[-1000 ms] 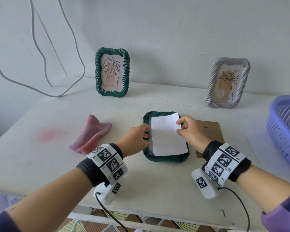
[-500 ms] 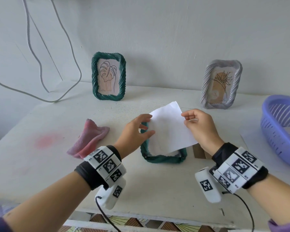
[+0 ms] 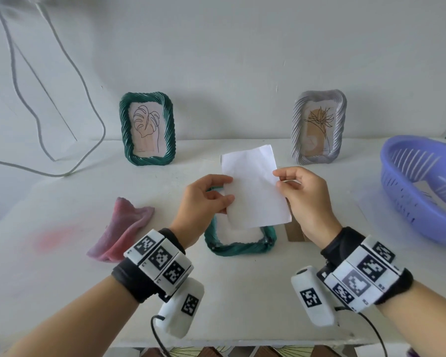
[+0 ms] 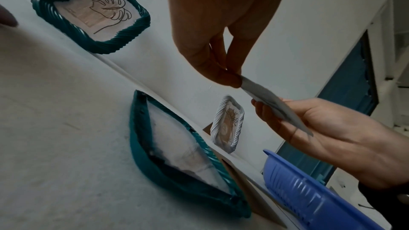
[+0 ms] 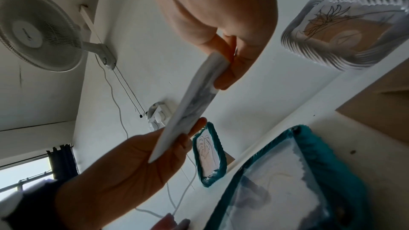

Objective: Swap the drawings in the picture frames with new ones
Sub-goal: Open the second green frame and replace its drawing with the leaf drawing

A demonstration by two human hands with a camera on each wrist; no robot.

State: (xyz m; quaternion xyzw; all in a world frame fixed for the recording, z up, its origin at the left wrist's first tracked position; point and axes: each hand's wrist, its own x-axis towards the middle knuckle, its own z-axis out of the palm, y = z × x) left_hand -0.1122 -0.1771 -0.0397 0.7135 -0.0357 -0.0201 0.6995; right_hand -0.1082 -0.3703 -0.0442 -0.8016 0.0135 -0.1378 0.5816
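A white paper sheet (image 3: 252, 186) hangs in the air above a green frame (image 3: 238, 247) that lies face down on the table, its back open. My left hand (image 3: 206, 197) pinches the sheet's left edge and my right hand (image 3: 301, 191) pinches its right edge. The sheet (image 4: 265, 97) shows edge-on between both hands in the left wrist view; in the right wrist view the sheet (image 5: 194, 104) carries dark marks on its underside. A brown backing board (image 3: 295, 234) lies right of the lying frame. Two frames with drawings stand at the wall: a green one (image 3: 147, 128) and a grey one (image 3: 318, 127).
A purple plastic basket (image 3: 422, 186) sits at the table's right edge. A pink cloth (image 3: 124, 225) lies at the left beside a pink stain (image 3: 53, 238). Cables (image 3: 70, 99) hang along the wall at the left. The table's front edge (image 3: 242, 342) runs below my wrists.
The sheet has been lifted out of the lying green frame and raised. My left hand let go of the frame's edge and took the sheet's left side.
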